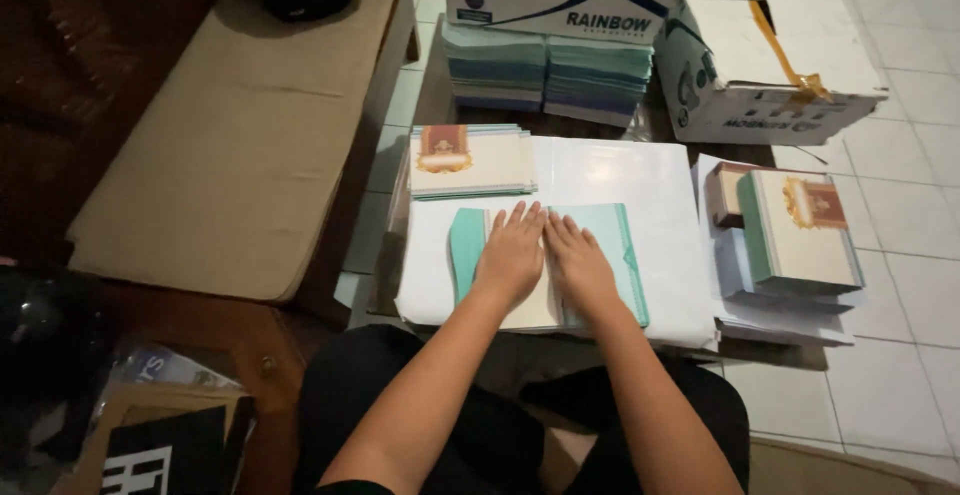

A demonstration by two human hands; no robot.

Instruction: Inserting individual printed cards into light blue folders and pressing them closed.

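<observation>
Card (pixel 610 245), teal-edged, lies on white paper (pixel 640 180) on the low table, its middle hidden under your left hand (pixel 512 255) and right hand (pixel 578 265). Both press flat, fingers outstretched, gripping nothing. Pale floor tiles (pixel 900 285) surround you.

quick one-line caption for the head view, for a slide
Both hands, left hand and right hand, press flat on a teal-edged card on white paper, card stacks around.

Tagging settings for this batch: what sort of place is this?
Probably a home room used for card assembly: tiled floor, a cushioned wooden bench, cardboard boxes, and stacks of printed cards on a low table.
</observation>
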